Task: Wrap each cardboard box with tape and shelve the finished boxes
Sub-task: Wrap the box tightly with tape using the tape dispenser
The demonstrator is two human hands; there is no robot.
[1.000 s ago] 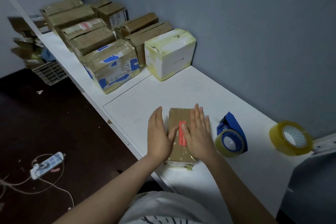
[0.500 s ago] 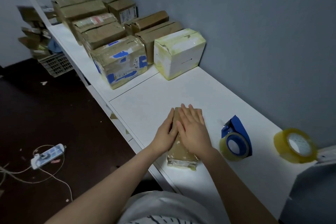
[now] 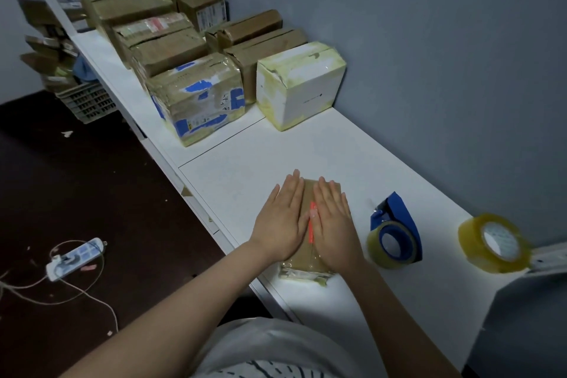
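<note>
Hands lie flat on the small box [image 3: 307, 264]: left hand [image 3: 280, 224] and right hand [image 3: 333, 224] fingers straight, gripping nothing, likely pressing tape down on the tabletop [image 3: 352, 156].

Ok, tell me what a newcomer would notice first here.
The left hand and right hand press flat, side by side, on a small taped box by the front edge of the white shelf. Behind it, a cluster of taped boxes crowds the shelf's far end. Right of the hands sit a blue tape dispenser and a loose tape roll.
</note>
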